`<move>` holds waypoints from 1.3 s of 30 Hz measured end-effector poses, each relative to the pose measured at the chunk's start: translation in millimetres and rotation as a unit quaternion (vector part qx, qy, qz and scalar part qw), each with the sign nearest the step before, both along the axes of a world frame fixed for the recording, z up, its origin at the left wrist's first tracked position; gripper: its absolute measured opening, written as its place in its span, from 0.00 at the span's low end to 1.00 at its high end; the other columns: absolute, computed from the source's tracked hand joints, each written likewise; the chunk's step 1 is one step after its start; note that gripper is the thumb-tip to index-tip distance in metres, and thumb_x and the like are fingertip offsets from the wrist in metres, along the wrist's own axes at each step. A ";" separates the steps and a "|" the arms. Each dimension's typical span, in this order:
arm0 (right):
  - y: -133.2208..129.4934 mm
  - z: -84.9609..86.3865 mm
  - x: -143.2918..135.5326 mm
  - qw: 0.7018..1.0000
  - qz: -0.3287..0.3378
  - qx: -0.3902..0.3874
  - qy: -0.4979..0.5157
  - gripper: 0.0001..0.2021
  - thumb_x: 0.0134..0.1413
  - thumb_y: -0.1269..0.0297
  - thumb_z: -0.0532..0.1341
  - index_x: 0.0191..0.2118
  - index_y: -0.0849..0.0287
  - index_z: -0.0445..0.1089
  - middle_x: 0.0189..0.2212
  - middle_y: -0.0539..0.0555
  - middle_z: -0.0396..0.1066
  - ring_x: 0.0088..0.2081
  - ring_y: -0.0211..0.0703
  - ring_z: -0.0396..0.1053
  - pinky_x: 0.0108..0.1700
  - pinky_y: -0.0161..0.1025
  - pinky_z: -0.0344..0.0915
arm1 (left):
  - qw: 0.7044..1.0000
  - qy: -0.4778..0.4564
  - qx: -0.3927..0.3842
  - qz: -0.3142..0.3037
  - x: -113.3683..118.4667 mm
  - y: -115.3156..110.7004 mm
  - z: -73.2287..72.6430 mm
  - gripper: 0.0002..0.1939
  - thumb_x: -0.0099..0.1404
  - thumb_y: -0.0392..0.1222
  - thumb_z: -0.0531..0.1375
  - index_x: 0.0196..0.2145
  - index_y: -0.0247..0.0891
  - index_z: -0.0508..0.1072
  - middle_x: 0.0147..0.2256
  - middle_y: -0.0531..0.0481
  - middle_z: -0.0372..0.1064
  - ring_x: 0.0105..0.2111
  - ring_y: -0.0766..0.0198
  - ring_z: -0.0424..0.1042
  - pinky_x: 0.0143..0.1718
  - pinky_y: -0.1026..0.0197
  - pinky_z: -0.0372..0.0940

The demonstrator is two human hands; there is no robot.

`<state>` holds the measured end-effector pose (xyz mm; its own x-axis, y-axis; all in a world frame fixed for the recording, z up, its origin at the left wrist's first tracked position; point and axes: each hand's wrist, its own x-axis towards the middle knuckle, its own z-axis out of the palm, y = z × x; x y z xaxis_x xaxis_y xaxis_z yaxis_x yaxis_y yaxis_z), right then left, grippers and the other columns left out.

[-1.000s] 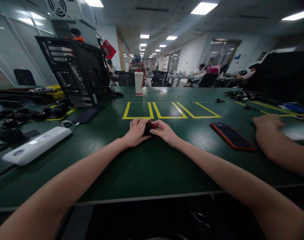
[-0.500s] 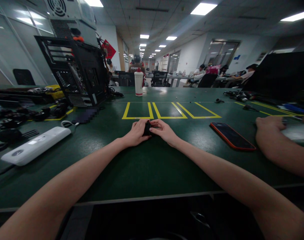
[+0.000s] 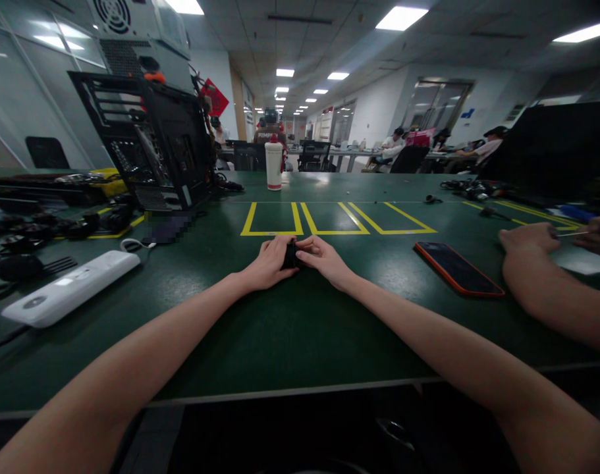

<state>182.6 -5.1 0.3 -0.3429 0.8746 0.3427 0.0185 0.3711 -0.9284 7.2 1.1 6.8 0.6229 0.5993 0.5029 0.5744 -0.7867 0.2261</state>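
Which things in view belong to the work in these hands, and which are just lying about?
In the work:
- black part, mostly hidden by fingers
- left hand and right hand, both on it

Apparently just lying about:
- phone
- power strip
- cup
- PC case

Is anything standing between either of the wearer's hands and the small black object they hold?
Nothing visible does: the left hand and right hand both touch the small black object directly, above the dark green tabletop. Their grip hides part of it.
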 end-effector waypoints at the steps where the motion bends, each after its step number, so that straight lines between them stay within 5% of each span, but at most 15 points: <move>1: 0.4 0.0 -0.2 1.000 -0.001 -0.002 0.000 0.12 0.44 0.61 0.60 0.37 0.56 0.63 0.36 0.51 0.66 0.40 0.39 0.65 0.45 0.44 0.62 | 1.000 -0.001 0.000 0.000 0.2 0.1 -0.1 0.29 0.55 0.43 0.56 0.51 0.37 0.48 0.49 0.40 0.54 0.50 0.52 0.55 0.49 0.47 0.52; 13: -1.9 4.8 2.8 1.000 0.029 -0.004 0.003 0.16 0.39 0.69 0.63 0.39 0.57 0.63 0.40 0.52 0.66 0.44 0.40 0.64 0.49 0.44 0.59 | 1.000 -0.002 0.002 -0.003 -0.5 0.8 -1.5 0.30 0.54 0.43 0.57 0.51 0.37 0.48 0.48 0.40 0.54 0.50 0.52 0.55 0.49 0.48 0.52; 21: -1.6 2.4 -0.8 0.999 0.004 -0.036 0.011 0.13 0.43 0.60 0.61 0.37 0.56 0.63 0.35 0.51 0.67 0.36 0.38 0.66 0.41 0.42 0.64 | 1.000 -0.001 -0.002 0.000 0.6 1.3 -1.6 0.30 0.54 0.43 0.57 0.51 0.38 0.47 0.49 0.40 0.54 0.50 0.52 0.55 0.49 0.47 0.52; 29: 2.3 2.1 -1.1 0.999 0.015 -0.031 0.014 0.16 0.42 0.65 0.61 0.40 0.58 0.64 0.40 0.53 0.66 0.42 0.39 0.65 0.50 0.45 0.59 | 1.000 -0.004 0.000 -0.006 -0.4 0.5 -1.1 0.29 0.54 0.43 0.57 0.51 0.38 0.48 0.48 0.40 0.54 0.50 0.52 0.56 0.49 0.47 0.52; 39: -2.9 2.8 -1.5 1.000 0.011 -0.008 0.015 0.12 0.42 0.64 0.61 0.36 0.57 0.63 0.37 0.51 0.66 0.40 0.38 0.65 0.47 0.43 0.61 | 1.000 0.001 -0.002 -0.003 0.2 0.4 0.5 0.29 0.54 0.43 0.57 0.51 0.38 0.48 0.48 0.40 0.54 0.50 0.52 0.56 0.49 0.47 0.52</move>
<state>181.1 -8.1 3.1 -0.3525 0.8721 0.3393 -0.0176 0.3563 -0.9342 7.4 1.5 7.3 0.6281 0.5975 0.4985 0.5697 -0.7895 0.2285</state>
